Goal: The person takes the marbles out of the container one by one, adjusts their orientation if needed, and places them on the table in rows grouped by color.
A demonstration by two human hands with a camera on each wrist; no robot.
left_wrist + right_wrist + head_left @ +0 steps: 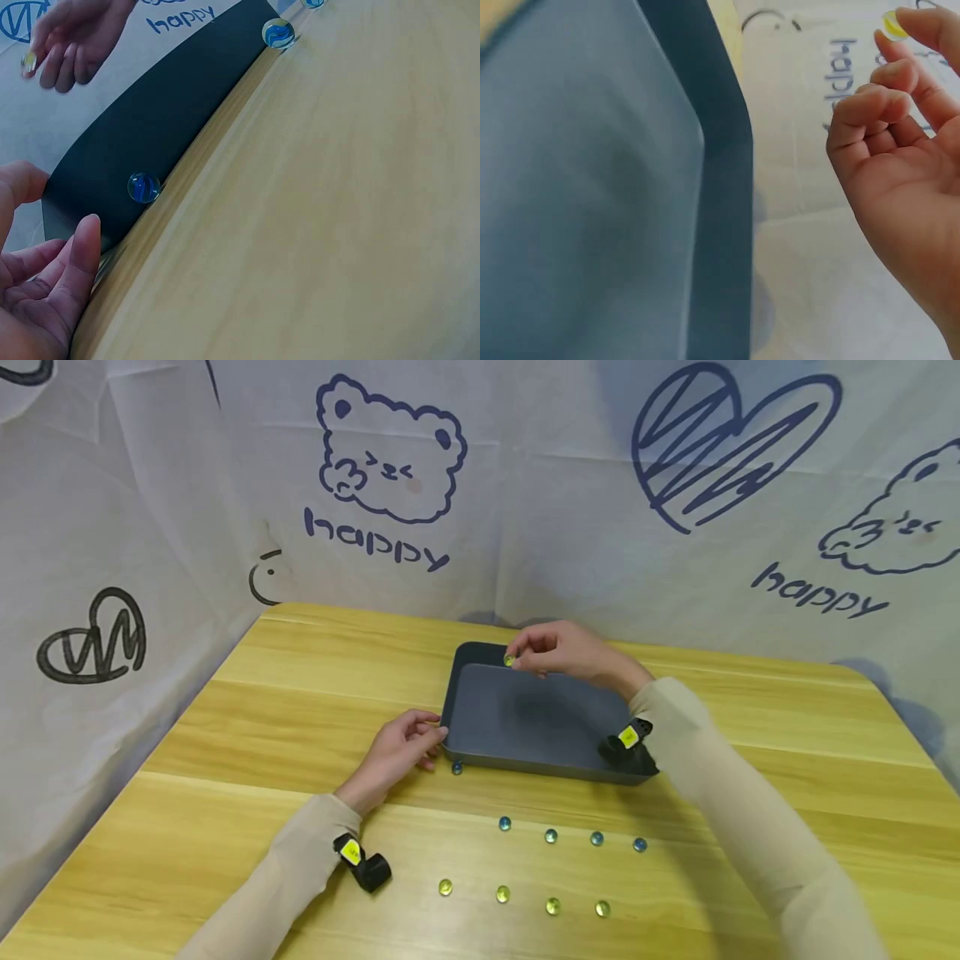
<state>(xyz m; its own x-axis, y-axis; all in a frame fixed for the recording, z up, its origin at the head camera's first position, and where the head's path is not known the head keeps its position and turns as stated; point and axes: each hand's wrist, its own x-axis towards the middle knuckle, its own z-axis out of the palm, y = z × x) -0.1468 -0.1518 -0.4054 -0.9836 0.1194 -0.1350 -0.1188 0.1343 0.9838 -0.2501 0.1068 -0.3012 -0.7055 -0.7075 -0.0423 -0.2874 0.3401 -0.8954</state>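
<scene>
Thumb and forefinger of my right hand [566, 652] pinch a yellow marble [510, 660] above the far left part of a dark grey tray [525, 714]. The right wrist view also has this marble [894, 25] at the fingertips, with the other fingers curled toward the palm. Relaxed fingers of my left hand [397, 747] touch the tray's near left corner from outside. A blue-swirled marble [457, 767] lies close against the tray's front wall [150, 142], just right of that hand.
In front of the tray lies a spaced row of several blue marbles [551, 836]. Closer to me is another row of several yellow marbles [552, 906]. All stand on a wooden table [300, 710], with a white printed cloth [540, 527] hanging behind it.
</scene>
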